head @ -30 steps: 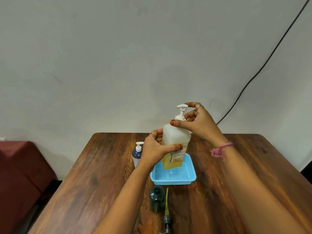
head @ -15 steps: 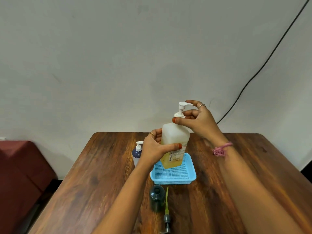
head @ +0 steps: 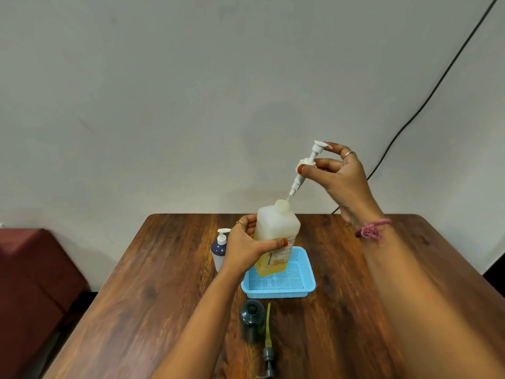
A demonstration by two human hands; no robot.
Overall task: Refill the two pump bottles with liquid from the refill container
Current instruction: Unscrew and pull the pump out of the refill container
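The left hand grips the refill container over the basket; the right hand pinches its pump, lifted nearly clear. Below both hands, the opened dark bottle waits unfilled; nothing looks poured yet.

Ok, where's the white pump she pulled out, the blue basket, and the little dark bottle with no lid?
White pump (head: 308,163): head view, on its collar by the thumb.
Blue basket (head: 307,272): head view, on its right wall.
Dark bottle (head: 251,321): head view, on its body below the open neck.
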